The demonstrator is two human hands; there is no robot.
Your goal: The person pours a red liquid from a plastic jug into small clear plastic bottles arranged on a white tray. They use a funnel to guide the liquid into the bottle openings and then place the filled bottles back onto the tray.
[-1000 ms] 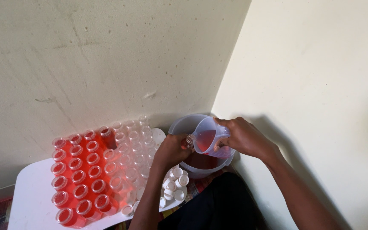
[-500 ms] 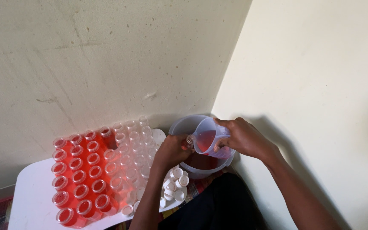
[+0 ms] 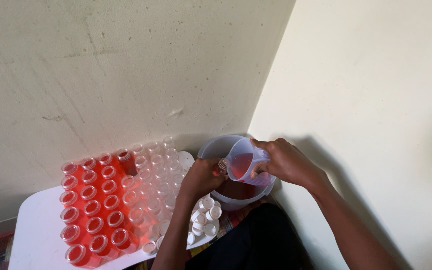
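Head view: we are tilting a small clear jug [image 3: 243, 167] of red liquid in our right hand [image 3: 288, 162], fingers wrapped around its side. Our left hand [image 3: 201, 177] is pinching a light, slippery little bottle [image 3: 222, 166] at the spout, over the tub [image 3: 221, 150].

From where I watched, my left hand [image 3: 202, 176] hid all but the neck of the small bottle [image 3: 222, 165], while the frame's bottom edge cut off the white tray [image 3: 36, 235].
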